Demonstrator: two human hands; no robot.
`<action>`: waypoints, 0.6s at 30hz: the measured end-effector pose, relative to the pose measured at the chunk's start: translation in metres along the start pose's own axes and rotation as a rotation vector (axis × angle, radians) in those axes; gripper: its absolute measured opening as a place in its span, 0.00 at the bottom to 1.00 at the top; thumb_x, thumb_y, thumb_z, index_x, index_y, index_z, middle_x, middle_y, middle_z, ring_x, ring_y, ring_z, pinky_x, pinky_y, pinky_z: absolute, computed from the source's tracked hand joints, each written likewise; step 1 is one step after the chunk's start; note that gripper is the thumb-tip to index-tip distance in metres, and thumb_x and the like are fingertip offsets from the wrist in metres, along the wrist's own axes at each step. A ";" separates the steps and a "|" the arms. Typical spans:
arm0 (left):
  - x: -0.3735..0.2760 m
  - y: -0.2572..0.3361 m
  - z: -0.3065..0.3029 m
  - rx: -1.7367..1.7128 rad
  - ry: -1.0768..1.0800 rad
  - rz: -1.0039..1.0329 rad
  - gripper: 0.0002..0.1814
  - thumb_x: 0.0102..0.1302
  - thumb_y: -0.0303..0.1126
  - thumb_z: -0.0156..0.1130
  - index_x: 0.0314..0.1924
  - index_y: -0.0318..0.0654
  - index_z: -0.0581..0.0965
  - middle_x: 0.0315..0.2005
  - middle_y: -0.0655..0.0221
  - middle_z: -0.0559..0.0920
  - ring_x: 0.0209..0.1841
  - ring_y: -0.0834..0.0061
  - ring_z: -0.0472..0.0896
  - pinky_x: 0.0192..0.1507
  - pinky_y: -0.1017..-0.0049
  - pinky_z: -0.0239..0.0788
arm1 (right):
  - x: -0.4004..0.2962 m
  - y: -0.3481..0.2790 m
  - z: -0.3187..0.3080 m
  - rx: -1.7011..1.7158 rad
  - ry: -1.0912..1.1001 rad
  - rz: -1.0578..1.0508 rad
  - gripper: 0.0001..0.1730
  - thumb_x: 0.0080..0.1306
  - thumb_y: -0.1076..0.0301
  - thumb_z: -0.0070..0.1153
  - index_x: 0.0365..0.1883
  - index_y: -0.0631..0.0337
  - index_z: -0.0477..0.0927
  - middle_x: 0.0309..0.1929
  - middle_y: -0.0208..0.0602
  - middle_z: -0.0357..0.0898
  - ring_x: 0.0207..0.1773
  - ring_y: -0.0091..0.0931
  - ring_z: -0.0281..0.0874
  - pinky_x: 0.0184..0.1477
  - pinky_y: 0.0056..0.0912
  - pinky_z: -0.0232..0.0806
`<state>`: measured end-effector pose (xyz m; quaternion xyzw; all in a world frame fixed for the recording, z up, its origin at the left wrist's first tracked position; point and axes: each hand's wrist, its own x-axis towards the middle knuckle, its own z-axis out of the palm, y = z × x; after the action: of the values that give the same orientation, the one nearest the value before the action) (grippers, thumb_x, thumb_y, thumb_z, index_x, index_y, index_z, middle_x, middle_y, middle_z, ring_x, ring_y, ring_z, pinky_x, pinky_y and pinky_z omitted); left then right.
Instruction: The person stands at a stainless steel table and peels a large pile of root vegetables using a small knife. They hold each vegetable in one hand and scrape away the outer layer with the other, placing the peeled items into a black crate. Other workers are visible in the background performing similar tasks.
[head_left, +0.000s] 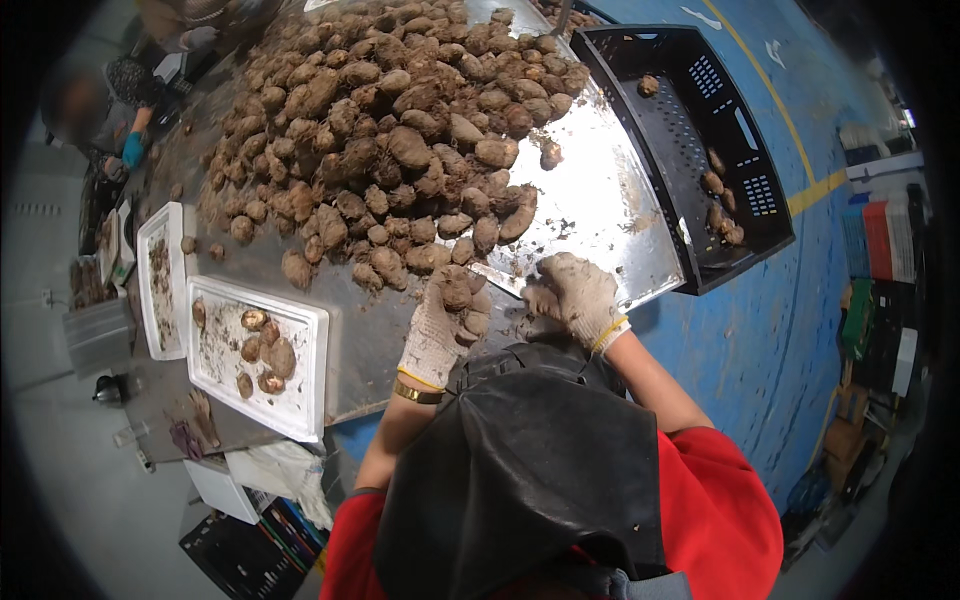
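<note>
A large heap of brown, hairy taro-like tubers covers the middle of a metal table. At the heap's near edge my left hand, in a dirty knitted glove, holds a tuber, with its fingers curled around it. My right hand, also gloved, rests with bent fingers near the table's front edge, beside a bright metal sheet. Whether anything is inside its fingers is hidden. To the left, a white tray bears several tubers, some with cut faces.
A black plastic crate with several tubers stands right of the metal sheet. Another white tray with soil lies at the far left. Co-workers are at the table's upper left. Stacked crates stand below left.
</note>
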<state>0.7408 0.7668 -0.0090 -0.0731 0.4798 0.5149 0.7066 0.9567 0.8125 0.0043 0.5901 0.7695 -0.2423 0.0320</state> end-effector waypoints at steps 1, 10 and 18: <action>-0.001 -0.001 0.001 -0.020 0.001 -0.009 0.27 0.77 0.57 0.46 0.59 0.43 0.75 0.46 0.62 0.83 0.35 0.72 0.80 0.27 0.79 0.72 | -0.002 -0.001 0.004 -0.091 -0.010 -0.019 0.19 0.61 0.50 0.66 0.44 0.51 0.83 0.45 0.36 0.81 0.48 0.36 0.83 0.46 0.43 0.76; -0.012 0.003 0.014 0.106 0.119 0.013 0.25 0.76 0.58 0.49 0.53 0.45 0.77 0.42 0.66 0.84 0.30 0.76 0.78 0.23 0.81 0.68 | 0.005 0.012 0.039 -0.184 -0.042 -0.078 0.16 0.61 0.60 0.63 0.46 0.53 0.81 0.47 0.38 0.79 0.51 0.38 0.81 0.48 0.40 0.77; -0.005 0.006 -0.013 0.109 -0.124 0.039 0.22 0.75 0.55 0.54 0.48 0.44 0.80 0.30 0.71 0.83 0.25 0.80 0.78 0.21 0.83 0.66 | -0.023 0.016 0.030 1.030 -0.015 -0.164 0.12 0.73 0.69 0.56 0.51 0.63 0.77 0.42 0.31 0.79 0.36 0.20 0.73 0.38 0.23 0.70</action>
<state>0.7280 0.7589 -0.0093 0.0066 0.4638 0.5053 0.7277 0.9712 0.7830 -0.0197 0.4652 0.5941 -0.5953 -0.2762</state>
